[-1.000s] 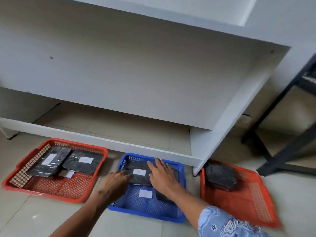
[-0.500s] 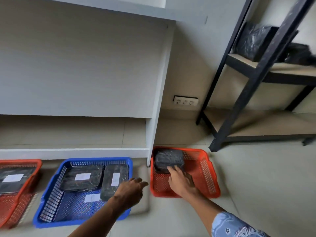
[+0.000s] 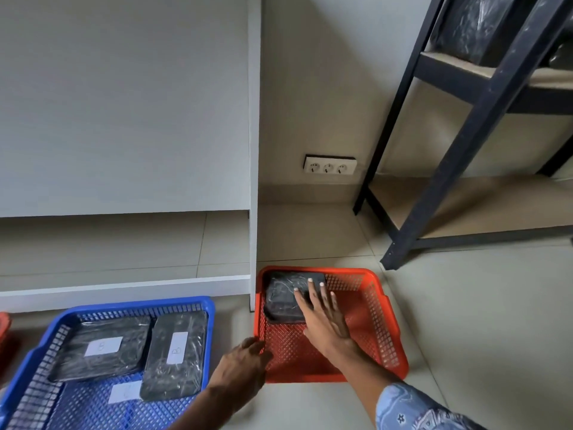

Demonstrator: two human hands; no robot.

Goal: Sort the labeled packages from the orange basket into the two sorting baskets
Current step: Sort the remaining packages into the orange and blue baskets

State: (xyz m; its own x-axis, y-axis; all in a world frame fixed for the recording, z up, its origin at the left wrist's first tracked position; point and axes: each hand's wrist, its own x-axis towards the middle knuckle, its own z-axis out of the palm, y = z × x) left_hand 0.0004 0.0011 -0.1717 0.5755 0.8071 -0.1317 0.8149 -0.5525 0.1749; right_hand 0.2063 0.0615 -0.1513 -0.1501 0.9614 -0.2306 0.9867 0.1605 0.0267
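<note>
**A:** Where is the package to be taken?

**B:** The black wrapped package (image 3: pixel 280 301) lies flat in the far left corner of the orange basket (image 3: pixel 310 378), close against both walls. No label shows on its top face.

**A:** And the hands?

**B:** The person's right hand (image 3: pixel 325 324) lies on the package's right part with its fingers straight and spread, gripping nothing. The package extends left and away from that palm. The hand hides the right edge, so its long axis is hard to judge. The left hand (image 3: pixel 238 367) sits at the basket's near left wall with its fingers bent. Whether it grips the rim cannot be told. The right hand is plainly the nearer.

**A:** Materials?

**B:** The package is wrapped in glossy, crinkled film that looks slippery, and the basket is rigid plastic mesh. To the left, a blue basket (image 3: pixel 133 305) holds two similar packages (image 3: pixel 99 349) (image 3: pixel 175 355) bearing white labels. Both baskets sit on a pale tiled floor (image 3: pixel 465 336).
</note>
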